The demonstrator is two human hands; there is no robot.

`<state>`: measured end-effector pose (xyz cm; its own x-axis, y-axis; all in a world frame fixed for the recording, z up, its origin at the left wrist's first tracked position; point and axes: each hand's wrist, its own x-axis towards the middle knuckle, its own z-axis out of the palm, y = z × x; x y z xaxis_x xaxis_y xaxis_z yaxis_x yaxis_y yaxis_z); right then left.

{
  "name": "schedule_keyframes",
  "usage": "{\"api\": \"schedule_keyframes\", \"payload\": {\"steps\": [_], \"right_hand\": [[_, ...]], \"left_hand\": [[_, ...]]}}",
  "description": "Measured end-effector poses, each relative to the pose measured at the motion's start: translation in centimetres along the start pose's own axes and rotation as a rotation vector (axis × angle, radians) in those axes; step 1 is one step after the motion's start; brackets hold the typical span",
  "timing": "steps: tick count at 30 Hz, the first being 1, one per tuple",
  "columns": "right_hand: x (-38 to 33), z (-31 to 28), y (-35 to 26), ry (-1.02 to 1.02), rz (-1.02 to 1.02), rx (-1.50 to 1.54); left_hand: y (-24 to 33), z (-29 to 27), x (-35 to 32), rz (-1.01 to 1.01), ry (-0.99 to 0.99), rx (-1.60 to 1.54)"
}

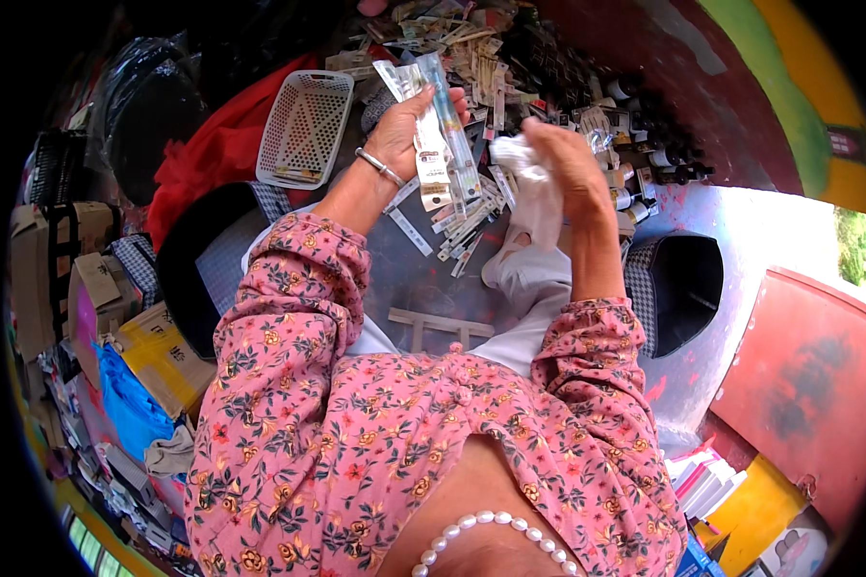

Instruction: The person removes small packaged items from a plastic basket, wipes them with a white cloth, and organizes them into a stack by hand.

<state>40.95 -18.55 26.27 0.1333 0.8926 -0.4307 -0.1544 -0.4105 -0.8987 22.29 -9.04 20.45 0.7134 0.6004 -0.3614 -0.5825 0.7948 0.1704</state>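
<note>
Raised over a dark surface, my left hand [394,133] is closed around a few long, slim packets. One is a clear bluish plastic sleeve [455,135]; beside it hangs a cream printed strip packet [432,171]. To the right, my right hand [573,165] is closed on a crumpled white cloth or tissue [516,154], whose exact kind I cannot make out. The two hands are apart. Below them, several loose slim packets [467,231] lie scattered between my knees.
A heap of slim packets [481,72] spreads at the far side, with dark bottles [676,157] to its right. A white perforated basket [306,115] stands left, next to red cloth [219,135]. Cardboard boxes [168,361] crowd the left; a pinkish-red panel [803,375] stands right.
</note>
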Motion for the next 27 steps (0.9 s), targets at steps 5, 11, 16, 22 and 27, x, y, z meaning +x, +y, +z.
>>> {"api": "schedule_keyframes", "payload": {"steps": [5, 11, 16, 22, 27], "right_hand": [[-0.3, 0.5, -0.2, 0.067, 0.127, -0.243], [0.2, 2.8, 1.8, -0.284, 0.088, -0.287], [-0.5, 1.9, 0.8, -0.177, 0.061, -0.222], [0.0, 3.6, 1.9, -0.193, -0.083, -0.275], [-1.0, 5.4, 0.6, -0.012, -0.171, -0.706]], "left_hand": [[0.0, 1.2, -0.5, 0.076, -0.047, 0.098], [-0.4, 0.6, -0.3, 0.019, -0.095, 0.151], [-0.4, 0.4, 0.0, 0.044, -0.084, 0.194], [-1.4, -0.1, 0.3, -0.024, -0.070, 0.189], [-1.9, -0.6, 0.3, 0.163, 0.175, 0.647]]}}
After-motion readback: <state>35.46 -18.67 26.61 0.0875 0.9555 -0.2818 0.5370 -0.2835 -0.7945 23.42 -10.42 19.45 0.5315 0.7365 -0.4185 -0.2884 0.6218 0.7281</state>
